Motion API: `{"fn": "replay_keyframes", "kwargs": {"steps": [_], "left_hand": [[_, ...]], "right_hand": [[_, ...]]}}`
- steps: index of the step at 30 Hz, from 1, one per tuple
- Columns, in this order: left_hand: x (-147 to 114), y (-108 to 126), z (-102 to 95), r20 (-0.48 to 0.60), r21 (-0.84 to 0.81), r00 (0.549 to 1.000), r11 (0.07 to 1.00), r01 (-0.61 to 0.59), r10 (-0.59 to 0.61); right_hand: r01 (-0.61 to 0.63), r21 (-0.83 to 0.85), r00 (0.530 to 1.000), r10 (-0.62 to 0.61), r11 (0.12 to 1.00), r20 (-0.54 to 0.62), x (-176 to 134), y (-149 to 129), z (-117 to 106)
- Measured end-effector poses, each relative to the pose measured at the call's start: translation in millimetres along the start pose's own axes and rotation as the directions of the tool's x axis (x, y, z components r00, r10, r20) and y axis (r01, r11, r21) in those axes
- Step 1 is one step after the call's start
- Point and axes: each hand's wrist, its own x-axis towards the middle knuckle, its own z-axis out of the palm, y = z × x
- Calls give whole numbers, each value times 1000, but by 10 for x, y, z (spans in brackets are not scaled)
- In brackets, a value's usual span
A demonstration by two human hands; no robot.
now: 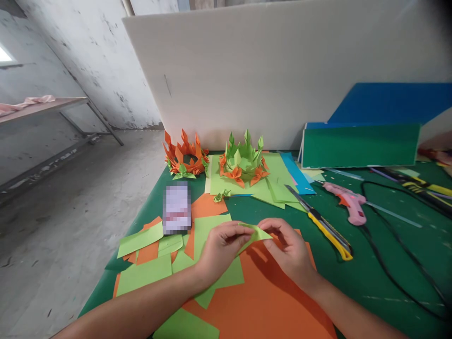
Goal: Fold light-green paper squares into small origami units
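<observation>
A small piece of light green paper (260, 234), partly folded, is held up between my two hands. My left hand (226, 242) pinches its left end between thumb and fingers. At the other end, the thumb and curled fingers of my right hand (287, 249) grip the paper's pointed tip. Below them lies a large orange sheet (271, 292), overlapped on its left by green sheets (226, 273). Behind the hands stand a green paper crown (243, 162) with orange flowers and an orange paper crown (185, 157) with green pieces. My fingers hide part of the fold.
A yellow utility knife (326, 230) with its blade out lies to the right, beside a pink glue gun (348, 202) and its black cord. A blurred phone (176, 207) rests on paper scraps at left. Green board (360, 146) and a white panel (247, 70) stand behind.
</observation>
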Motion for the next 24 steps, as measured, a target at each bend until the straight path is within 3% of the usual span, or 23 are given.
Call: {"fn": "replay_keyframes", "kwargs": {"steps": [7, 12, 18, 24], "left_hand": [[-26, 4, 6, 32, 20, 999, 999, -44, 44], [-49, 9, 22, 33, 4, 998, 998, -55, 55], [-53, 60, 43, 47, -7, 999, 1000, 8, -8], [-18, 24, 42, 44, -21, 989, 990, 141, -140]], "right_hand": [[149, -215, 987, -159, 965, -30, -27, -4, -17], [236, -277, 963, -262, 932, -62, -37, 5, -12], [269, -372, 945, -317, 888, -75, -33, -6, -22], [315, -440, 937, -350, 841, 1, 18, -24, -42]]}}
